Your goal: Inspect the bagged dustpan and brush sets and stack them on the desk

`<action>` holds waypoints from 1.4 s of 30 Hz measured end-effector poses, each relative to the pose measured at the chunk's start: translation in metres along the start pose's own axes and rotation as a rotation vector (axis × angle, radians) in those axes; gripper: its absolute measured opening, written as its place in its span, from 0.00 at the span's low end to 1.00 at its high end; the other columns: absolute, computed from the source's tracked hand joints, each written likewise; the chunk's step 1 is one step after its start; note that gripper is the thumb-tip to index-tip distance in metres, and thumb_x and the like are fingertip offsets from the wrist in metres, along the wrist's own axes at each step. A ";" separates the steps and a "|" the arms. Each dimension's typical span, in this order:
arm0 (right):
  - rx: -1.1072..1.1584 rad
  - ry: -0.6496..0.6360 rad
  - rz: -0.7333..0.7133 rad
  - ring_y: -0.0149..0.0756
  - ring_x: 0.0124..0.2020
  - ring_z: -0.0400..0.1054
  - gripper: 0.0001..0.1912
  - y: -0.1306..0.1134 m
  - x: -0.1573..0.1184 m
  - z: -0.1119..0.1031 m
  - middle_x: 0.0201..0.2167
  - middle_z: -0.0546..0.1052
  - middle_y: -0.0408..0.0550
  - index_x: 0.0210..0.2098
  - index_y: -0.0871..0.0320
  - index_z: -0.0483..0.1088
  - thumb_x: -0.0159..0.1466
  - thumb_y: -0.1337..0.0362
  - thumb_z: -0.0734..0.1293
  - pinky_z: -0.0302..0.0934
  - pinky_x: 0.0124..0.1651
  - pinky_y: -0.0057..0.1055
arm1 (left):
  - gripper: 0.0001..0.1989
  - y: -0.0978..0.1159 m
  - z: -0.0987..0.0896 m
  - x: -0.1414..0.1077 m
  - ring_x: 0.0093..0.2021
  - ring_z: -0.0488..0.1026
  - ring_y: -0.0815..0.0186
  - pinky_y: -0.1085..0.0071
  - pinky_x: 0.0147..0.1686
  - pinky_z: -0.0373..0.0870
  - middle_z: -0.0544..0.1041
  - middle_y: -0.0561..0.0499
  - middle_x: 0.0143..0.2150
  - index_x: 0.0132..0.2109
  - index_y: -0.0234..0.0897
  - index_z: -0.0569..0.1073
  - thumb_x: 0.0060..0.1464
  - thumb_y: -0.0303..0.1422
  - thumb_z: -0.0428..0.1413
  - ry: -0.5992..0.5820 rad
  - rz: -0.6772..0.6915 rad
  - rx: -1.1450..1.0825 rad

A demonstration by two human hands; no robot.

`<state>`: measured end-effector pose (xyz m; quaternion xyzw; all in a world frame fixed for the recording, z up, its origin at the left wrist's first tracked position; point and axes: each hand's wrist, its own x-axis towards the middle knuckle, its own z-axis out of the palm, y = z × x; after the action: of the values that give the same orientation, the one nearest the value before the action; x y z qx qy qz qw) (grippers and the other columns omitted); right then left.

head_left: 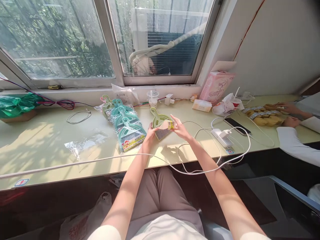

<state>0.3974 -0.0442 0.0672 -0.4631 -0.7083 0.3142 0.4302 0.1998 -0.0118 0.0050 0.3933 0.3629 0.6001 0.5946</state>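
Over the table's front part, I hold a small green dustpan and brush set (158,118) with a cardboard sleeve (163,126) across its bristle end. My left hand (149,136) grips its lower left edge. On the other side, my right hand (181,130) pinches the sleeve's right end by a yellow label, its index finger stretched up along it. Just left of my left hand lies a row of similar dustpan sets (128,128) in clear wrap, mostly teal, with a green one (107,104) at the back. Crumpled clear plastic (86,143) lies further left.
A white cable (82,162) crosses above my forearms to a power strip (222,138). Right of that are a phone (237,126) and another person's hands (291,115) by yellow yarn (266,115). A plastic cup (152,98) and pink box (217,87) stand near the window.
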 end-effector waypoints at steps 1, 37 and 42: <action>-0.007 -0.045 0.023 0.47 0.60 0.64 0.38 0.002 0.000 -0.001 0.67 0.55 0.54 0.68 0.48 0.57 0.59 0.57 0.69 0.68 0.56 0.44 | 0.31 0.000 0.000 0.000 0.56 0.72 0.53 0.49 0.60 0.62 0.76 0.42 0.53 0.57 0.38 0.66 0.45 0.28 0.65 -0.008 0.000 -0.006; -0.447 0.015 -0.158 0.37 0.37 0.72 0.16 -0.021 -0.026 -0.033 0.39 0.78 0.52 0.39 0.58 0.77 0.67 0.71 0.57 0.64 0.41 0.31 | 0.23 -0.010 -0.009 0.007 0.46 0.76 0.57 0.61 0.47 0.73 0.80 0.46 0.44 0.52 0.38 0.73 0.47 0.27 0.65 0.100 -0.175 -0.188; -0.563 -0.327 -0.110 0.31 0.32 0.68 0.19 -0.038 0.011 -0.047 0.36 0.77 0.48 0.51 0.59 0.75 0.62 0.74 0.63 0.61 0.38 0.26 | 0.20 -0.005 -0.003 0.002 0.44 0.78 0.56 0.61 0.46 0.73 0.81 0.45 0.40 0.49 0.35 0.75 0.50 0.35 0.66 0.049 -0.228 -0.181</action>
<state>0.4229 -0.0457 0.1233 -0.4681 -0.8512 0.1525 0.1821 0.1995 -0.0094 -0.0010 0.2795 0.3640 0.5686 0.6827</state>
